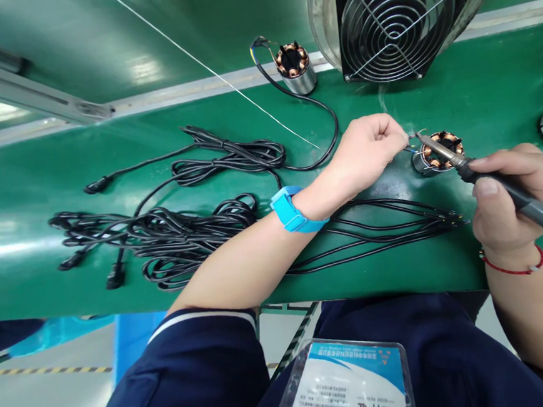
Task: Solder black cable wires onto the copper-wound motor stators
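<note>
My left hand [372, 142], with a blue strap [291, 211] round the wrist, is closed in a pinch on a thin wire beside a motor stator [452, 145]. The stator stands upright, its copper windings facing up. In my right hand [516, 203] is a soldering iron [443, 150], fingers wrapped round its dark handle. Its tip reaches over the stator to the wire ends close to my left fingertips. Whether tip and wire touch is too small to tell. A wisp of smoke rises there.
Black cables [198, 228] lie coiled on the green bench at left, their stripped ends [451, 219] near my right hand. A second stator [296, 70] with a cable stands behind. A caged fan [394, 31] faces me at the back. A thin pale strand [214, 71] slants down from above.
</note>
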`<state>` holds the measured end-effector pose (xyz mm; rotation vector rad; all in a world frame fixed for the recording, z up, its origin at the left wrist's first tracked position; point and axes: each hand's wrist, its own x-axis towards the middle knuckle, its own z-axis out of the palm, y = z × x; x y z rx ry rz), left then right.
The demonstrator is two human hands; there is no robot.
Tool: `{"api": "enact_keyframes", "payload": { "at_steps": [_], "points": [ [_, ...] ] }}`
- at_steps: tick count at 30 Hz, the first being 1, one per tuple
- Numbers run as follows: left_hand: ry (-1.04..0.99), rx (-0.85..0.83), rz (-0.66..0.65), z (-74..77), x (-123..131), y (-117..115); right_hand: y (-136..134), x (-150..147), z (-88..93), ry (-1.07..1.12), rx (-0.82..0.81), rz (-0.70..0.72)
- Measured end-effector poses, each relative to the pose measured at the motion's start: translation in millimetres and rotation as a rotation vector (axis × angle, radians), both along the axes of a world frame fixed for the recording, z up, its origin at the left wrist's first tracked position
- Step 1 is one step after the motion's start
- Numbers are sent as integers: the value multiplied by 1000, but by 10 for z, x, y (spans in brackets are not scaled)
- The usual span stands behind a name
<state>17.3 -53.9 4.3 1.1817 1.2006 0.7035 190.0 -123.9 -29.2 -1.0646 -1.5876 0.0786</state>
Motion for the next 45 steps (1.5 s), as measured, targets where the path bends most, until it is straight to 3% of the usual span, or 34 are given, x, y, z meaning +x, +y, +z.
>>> {"api": "enact_keyframes", "payload": {
  "at_steps": [8,19,24,34,45],
  "points": [
    [16,14,0,-7,3,-10,33,36,-53,29,36,-8],
    [2,3,-6,-30,1,0,-37,5,51,-28,-71,11],
    [5,24,-23,-28,1,-2,3,-1,1,5,7,10],
    [26,42,-26,-29,3,-5,-4,27,7,9,5,-11],
    [42,112,-59,-81,6,9,-62,-20,-31,-26,-168,1]
  ]
}}
